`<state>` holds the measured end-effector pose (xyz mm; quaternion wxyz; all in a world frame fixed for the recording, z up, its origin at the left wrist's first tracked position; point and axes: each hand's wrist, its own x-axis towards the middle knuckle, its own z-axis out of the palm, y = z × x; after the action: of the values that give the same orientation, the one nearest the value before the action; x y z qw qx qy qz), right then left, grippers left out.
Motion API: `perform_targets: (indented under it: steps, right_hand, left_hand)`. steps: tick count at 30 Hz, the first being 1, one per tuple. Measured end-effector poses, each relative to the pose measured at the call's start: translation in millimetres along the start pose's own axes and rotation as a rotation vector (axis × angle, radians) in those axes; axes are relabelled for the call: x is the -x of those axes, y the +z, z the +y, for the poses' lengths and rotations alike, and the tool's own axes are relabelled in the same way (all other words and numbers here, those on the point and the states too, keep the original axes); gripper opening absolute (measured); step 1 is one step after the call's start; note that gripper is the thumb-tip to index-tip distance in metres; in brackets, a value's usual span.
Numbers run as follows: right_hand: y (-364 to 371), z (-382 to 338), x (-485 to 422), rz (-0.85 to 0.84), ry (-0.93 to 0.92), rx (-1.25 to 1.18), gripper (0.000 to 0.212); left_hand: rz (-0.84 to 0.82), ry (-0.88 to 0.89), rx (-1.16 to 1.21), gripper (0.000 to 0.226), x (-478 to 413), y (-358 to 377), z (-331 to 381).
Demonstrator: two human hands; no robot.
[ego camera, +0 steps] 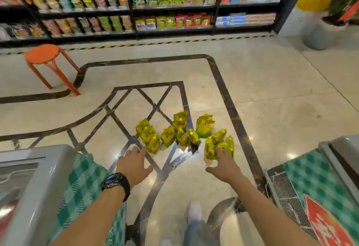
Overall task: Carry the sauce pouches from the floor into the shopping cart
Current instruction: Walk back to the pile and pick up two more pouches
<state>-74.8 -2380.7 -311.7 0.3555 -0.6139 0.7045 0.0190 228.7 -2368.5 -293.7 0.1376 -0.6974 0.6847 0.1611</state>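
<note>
Several yellow-green sauce pouches with yellow caps stand in a loose cluster on the tiled floor ahead of me. My left hand, with a black watch on its wrist, stretches out with straight spread fingers, its fingertips close to the nearest left pouch. My right hand reaches with extended fingers to the right-hand group of pouches, its fingertips at or on them; it grips nothing. No shopping cart is visible.
An orange stool stands at the far left. Grey chest freezers with green checked covers flank me at left and right. Stocked shelves line the back. A potted plant stands far right. My shoe shows below.
</note>
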Motion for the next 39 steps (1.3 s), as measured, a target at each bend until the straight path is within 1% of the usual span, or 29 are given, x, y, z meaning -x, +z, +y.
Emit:
perform_targets:
  steps: [5, 7, 10, 13, 16, 19, 21, 23, 27, 29, 31, 35, 36, 39]
  right_hand:
    - [14, -15, -144, -0.142, -0.005, -0.038, 0.089]
    - [27, -19, -200, -0.181, -0.007, -0.069, 0.085]
    - [63, -13, -278, -0.280, 0.013, -0.048, 0.083]
    - [117, 6, -353, -0.358, 0.041, -0.065, 0.081]
    - [180, 25, -427, -0.362, 0.083, -0.127, 0.081]
    - [245, 51, -497, -0.290, 0.137, -0.247, 0.080]
    - [284, 69, -539, -0.224, 0.187, -0.312, 0.076]
    - [318, 86, -574, -0.126, 0.209, -0.352, 0.071]
    - [369, 102, -614, 0.066, 0.184, -0.434, 0.089]
    - [388, 107, -625, 0.158, 0.159, -0.501, 0.090]
    - [402, 112, -635, 0.225, 0.157, -0.565, 0.088]
    - [416, 119, -659, 0.293, 0.224, -0.724, 0.073]
    - [417, 119, -664, 0.309, 0.222, -0.723, 0.068]
    - [412, 116, -671, 0.353, 0.147, -0.672, 0.054]
  left_hand:
    - [-0.096, -0.061, -0.015, 0.070, -119, 13, -1]
    - [-0.114, -0.098, 0.041, 0.070, -171, 27, -2]
    - [-0.159, -0.138, 0.167, 0.067, -240, 71, 0]
    - [-0.183, -0.195, 0.324, 0.058, -297, 137, 2]
    - [-0.248, -0.217, 0.438, 0.058, -354, 216, 1]
    - [-0.335, -0.252, 0.639, 0.075, -411, 303, -3]
    - [-0.366, -0.306, 0.766, 0.076, -448, 359, -7]
    - [-0.307, -0.346, 0.897, 0.081, -484, 403, -9]
    - [-0.075, -0.278, 1.144, 0.102, -546, 461, -2]
    - [0.027, -0.323, 1.313, 0.104, -569, 478, 7]
    - [0.124, -0.376, 1.441, 0.094, -584, 491, 17]
    - [0.225, -0.462, 1.587, 0.068, -600, 511, 20]
    - [0.258, -0.477, 1.564, 0.061, -603, 515, 18]
    - [0.320, -0.419, 1.427, 0.043, -610, 514, 17]
